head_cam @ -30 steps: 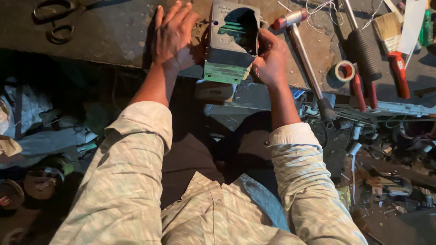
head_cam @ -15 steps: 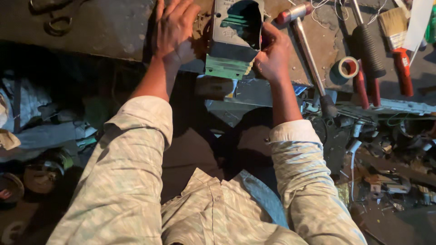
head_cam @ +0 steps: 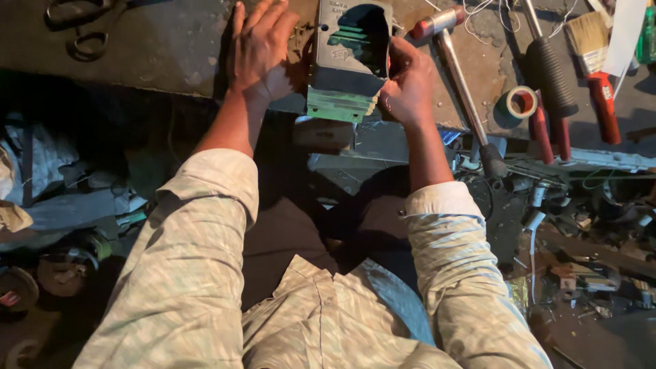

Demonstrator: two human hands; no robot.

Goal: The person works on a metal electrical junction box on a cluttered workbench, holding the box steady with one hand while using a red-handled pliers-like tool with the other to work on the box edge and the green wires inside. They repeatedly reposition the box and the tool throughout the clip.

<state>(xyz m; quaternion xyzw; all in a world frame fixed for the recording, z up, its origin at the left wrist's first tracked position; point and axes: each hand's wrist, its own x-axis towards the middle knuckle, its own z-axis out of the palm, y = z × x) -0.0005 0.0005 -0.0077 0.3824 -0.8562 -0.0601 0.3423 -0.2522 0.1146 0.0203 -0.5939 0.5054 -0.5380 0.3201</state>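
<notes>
Hands on a Heavy Metal Block

Metal is what you have here: a grey, boxy metal casing (head_cam: 350,58) with a big dark hole in its face and green ribbed fins at the bottom. It sits at the near edge of the dusty brown workbench (head_cam: 137,48).

Your left hand (head_cam: 262,49) lies flat and open, fingers spread, pressed on the left side. Your right hand (head_cam: 408,85) is curled round the right side and grips it.

I think the block is heavy, hard and stiff. It will not bend. Hold it by both side walls, not by the thin fins.

A small raised label sits on the front, left of the hole. A roll of tape (head_cam: 519,104) lies to the right, beside red-handled tools (head_cam: 605,106).
</notes>
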